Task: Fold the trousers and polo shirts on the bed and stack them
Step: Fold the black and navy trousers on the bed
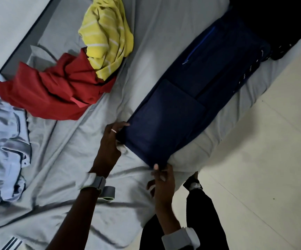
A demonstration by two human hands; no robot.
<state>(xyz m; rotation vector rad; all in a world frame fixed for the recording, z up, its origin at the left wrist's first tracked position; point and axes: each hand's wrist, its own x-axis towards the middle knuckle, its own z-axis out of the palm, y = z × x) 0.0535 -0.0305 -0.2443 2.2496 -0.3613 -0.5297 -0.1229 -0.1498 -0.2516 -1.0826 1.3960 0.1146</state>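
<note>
A pair of dark navy trousers point(182, 105) with a bright blue zip point(200, 44) is lying stretched along the right edge of the bed point(74, 168), which is covered in a wrinkled pale grey sheet. The near end of the trousers is lying doubled over on itself, forming a flat rectangular panel on top of the rest of the cloth.

The left hand point(111, 143), wearing a thin ring point(114, 131), is gripping the left corner of that near end, with its fingers curled around the edge of the cloth. The right hand point(163, 183) is pinching the right corner between thumb and fingers, just where the mattress is dropping away to the floor. A grey and white strap point(96, 184) is sitting on the left wrist, and a similar white band point(180, 239) on the right wrist.

Further up the bed, well apart from the trousers, a crumpled red polo shirt point(55, 92) is lying in a heap. A yellow polo shirt with thin white stripes point(106, 33) is bunched up just beyond it, its lower part resting on the red one. At the left edge of the view, a rumpled pale blue garment point(1, 141) is spreading over the sheet, near the red shirt.

To the right of the bed, a pale tiled floor point(263, 159) is showing, and the person's legs in black trousers point(200, 213) are standing on it beside the mattress.
</note>
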